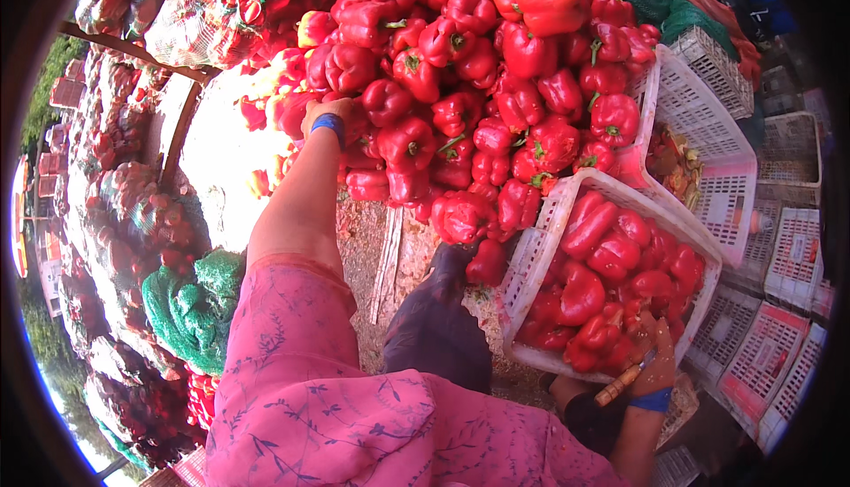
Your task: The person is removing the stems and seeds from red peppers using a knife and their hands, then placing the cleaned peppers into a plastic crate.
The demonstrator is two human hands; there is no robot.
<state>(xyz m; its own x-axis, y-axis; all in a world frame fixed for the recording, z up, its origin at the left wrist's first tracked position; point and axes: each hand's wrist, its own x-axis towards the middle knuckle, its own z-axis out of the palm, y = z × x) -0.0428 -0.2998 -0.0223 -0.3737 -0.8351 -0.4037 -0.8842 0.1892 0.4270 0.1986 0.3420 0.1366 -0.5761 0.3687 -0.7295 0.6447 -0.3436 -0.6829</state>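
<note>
My left hand (326, 113), with a blue band at the wrist, reaches into the large heap of red bell peppers (456, 113). It touches peppers at the heap's left side; its fingers are mostly hidden and washed out by glare. My right hand (653, 365), also banded in blue, is at the near right corner of a white plastic crate (556, 212). It is closed on a wooden-handled tool (614, 386) whose working end I cannot make out. Red bell peppers (582, 294) fill the crate, and the right fingers are close against some of them.
Another white crate (742, 188) with pepper scraps (677, 164) adjoins the filled one. Stacked crates (739, 345) line the right. Net sacks of peppers (133, 195) stand along the left, near a bunched green net (195, 305). A dark boot (443, 319) is on the littered floor.
</note>
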